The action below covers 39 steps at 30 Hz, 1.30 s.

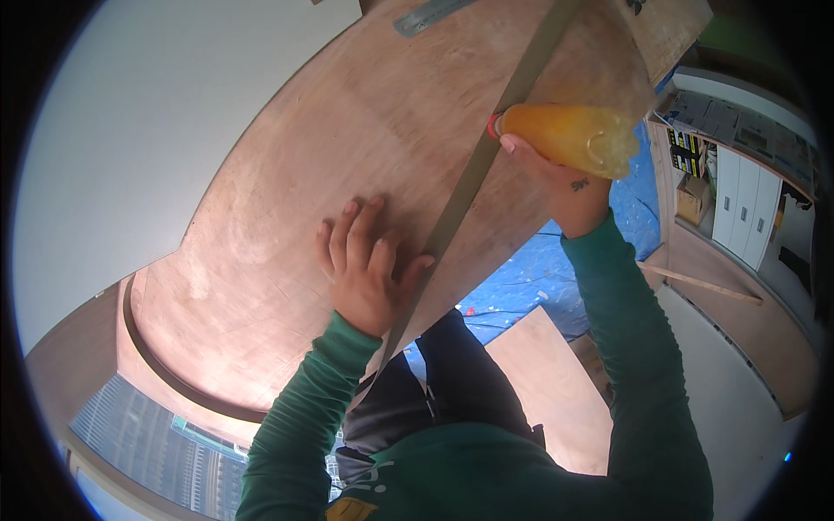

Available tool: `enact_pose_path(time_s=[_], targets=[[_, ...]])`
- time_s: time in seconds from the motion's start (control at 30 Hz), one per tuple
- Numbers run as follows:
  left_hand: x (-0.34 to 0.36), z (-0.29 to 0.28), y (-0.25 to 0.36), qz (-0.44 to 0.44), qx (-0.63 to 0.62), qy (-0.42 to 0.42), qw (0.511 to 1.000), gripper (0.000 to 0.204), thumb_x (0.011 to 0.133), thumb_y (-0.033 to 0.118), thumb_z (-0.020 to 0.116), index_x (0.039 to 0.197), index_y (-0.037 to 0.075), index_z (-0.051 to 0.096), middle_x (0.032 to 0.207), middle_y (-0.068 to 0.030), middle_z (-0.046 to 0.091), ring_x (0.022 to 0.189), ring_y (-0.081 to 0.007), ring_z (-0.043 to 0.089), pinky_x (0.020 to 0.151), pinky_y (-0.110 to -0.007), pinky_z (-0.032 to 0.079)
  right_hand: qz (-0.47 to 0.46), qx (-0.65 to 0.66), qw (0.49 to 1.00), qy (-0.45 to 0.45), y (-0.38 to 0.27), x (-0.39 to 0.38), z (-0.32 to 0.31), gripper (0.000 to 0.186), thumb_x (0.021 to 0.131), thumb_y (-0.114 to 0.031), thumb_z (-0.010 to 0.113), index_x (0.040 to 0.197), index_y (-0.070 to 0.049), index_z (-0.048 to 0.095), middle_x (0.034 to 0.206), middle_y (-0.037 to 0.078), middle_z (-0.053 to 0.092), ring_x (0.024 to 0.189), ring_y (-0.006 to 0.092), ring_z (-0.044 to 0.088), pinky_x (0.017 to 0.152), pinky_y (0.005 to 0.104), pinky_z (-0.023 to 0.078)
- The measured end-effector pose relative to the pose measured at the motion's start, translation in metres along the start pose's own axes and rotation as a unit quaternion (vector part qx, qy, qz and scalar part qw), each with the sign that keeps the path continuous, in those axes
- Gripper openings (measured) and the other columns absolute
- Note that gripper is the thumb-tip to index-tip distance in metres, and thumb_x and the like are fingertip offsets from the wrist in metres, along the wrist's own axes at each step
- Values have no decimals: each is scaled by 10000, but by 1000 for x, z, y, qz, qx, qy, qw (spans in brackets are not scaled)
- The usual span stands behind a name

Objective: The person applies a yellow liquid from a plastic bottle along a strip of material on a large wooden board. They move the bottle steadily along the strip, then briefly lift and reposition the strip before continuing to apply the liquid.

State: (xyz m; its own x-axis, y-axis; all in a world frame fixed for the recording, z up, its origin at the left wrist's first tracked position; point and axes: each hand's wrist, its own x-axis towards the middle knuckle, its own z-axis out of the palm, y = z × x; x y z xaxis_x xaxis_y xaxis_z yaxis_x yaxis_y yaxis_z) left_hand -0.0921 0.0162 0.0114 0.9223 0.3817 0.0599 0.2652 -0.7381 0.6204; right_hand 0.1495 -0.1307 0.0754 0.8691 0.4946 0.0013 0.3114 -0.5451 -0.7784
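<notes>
While my right hand (556,174) holds the bottle (556,135) of orange-yellow liquid, it lies tipped on its side, red-ringed mouth turned left over the long brown strip (469,187). I cannot tell whether that mouth touches the strip. My right thumb is closed along the bottle near its neck; the other fingers on that side are hidden beneath it.

My left hand (365,269) rests palm down, fingers a little apart, on the plywood panel (278,165), the thumb meeting the edge of the strip. Running diagonally, the strip climbs from near my waist to the top of the view. To the left of my left fingers, a wide stretch of wood gives that hand room, ending at a curved edge against a white surface (130,95). Down at the lower left, a dark curved band (161,378) borders the wood.

Near the panel's top edge lies a flat metal piece (430,15), well apart from both hands. Past the right edge, below my right wrist, a blue sheet (521,282) spreads, with a pale wooden board (556,382) beside my legs. Farther right stand white cabinet fronts (743,208).
</notes>
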Motion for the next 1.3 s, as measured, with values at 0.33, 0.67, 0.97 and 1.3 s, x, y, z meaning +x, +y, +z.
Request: enact_pose_path(time_s=[0.33,0.67,0.97,1.3], targets=[[-1,-1,-1,3,11,-11,1000,428,848,432,884,1102,132,715,1558,-147,568,1509,-390,431,1253,-635,200,-41,-58,996,-60,3,-3,2,461,820,-143,968,1191,-17,725,1104,95,780,975,226,779,837,338,631],[-1,1,-1,11,23,-1,1000,471,801,437,921,1101,149,700,1551,-161,574,1507,-388,448,1262,-617,213,-42,2,998,-38,-1,-37,12,466,841,-148,953,1217,-5,717,1019,114,796,936,231,787,837,358,632],[0,0,2,2,10,0,1000,441,831,447,899,1085,130,726,1535,-161,591,1505,-393,444,1250,-632,220,28,-17,999,28,10,31,-13,284,861,-78,930,1094,-8,784,1042,68,808,924,157,756,818,309,607],[-1,1,-1,5,7,3,1000,430,843,446,891,1076,126,723,1543,-162,586,1501,-393,447,1250,-638,214,6,-41,998,-46,7,-11,-8,333,856,-82,930,1125,-9,747,1025,103,791,941,201,764,845,329,619]])
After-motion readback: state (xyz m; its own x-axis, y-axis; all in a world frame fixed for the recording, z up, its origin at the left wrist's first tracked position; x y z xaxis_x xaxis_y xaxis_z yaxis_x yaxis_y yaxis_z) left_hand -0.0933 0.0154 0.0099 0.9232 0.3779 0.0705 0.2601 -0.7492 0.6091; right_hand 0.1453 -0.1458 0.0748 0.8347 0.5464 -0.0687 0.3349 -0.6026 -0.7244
